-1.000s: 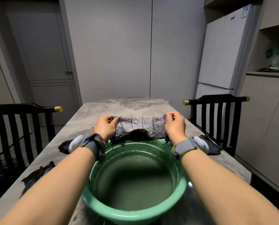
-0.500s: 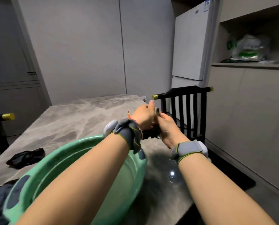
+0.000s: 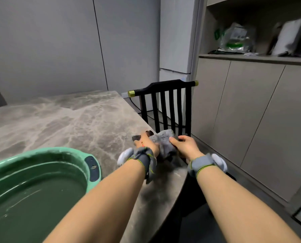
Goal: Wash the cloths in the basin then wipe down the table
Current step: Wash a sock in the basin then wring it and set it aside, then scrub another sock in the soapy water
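At the right edge of the surface [image 3: 76,120], left hand [image 3: 147,143] and right hand [image 3: 185,146] both grasp the bunched grey cloth [image 3: 162,139]. A second ago it was stretched over the basin [image 3: 41,152]; now it is well clear, so this cloth looks washed, wringing or wiping next

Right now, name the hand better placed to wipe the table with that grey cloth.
Left, probably: the left hand grips the cloth over the tabletop; the right hand sits at its edge.
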Demonstrator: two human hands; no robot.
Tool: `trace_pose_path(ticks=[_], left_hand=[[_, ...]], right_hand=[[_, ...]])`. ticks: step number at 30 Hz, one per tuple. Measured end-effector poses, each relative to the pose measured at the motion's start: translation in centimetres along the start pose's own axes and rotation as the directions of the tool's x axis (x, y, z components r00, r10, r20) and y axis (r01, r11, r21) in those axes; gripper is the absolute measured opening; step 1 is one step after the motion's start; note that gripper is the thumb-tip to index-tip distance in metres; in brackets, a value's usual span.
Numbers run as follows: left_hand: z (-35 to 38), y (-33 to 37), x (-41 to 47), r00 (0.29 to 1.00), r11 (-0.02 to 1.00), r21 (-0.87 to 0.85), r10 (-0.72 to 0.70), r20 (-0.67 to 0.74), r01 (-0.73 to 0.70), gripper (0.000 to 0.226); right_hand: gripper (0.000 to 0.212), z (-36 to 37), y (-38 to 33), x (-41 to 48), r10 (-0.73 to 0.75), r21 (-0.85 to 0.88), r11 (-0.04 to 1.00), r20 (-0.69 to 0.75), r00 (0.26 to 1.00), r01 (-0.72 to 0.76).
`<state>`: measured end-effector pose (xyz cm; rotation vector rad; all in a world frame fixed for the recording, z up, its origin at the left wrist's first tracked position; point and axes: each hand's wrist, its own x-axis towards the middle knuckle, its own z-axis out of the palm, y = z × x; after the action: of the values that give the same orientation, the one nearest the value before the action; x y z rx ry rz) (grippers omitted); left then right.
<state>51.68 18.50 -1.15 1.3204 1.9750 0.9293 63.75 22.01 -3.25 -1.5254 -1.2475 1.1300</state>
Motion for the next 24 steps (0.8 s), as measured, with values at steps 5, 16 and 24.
trace_pose_path(ticks=[5,16,24], left_hand=[[3.7,-4.6,-0.5,0.982,0.853,0.494,0.107,0.153,-0.17,0.072],[3.2,-4.1,-0.6,0.988,0.765,0.632,0.039,0.147,-0.124,0.075],[-11.5,-3.9,-1.0,0.991,0.735,0.677,0.055,-0.122,0.042,0.061]], right_hand=[[0.047,-1.2,3.3,-0.3,-0.192,-0.662,0.702,0.178,0.965,0.262],[0.048,0.0,2.4,-1.8,-0.077,-0.76,0.616,0.203,0.976,0.207],[0.049,8.7,-5.9,-7.7,-0.383,-0.647,0.61,0.265,0.885,0.457]])
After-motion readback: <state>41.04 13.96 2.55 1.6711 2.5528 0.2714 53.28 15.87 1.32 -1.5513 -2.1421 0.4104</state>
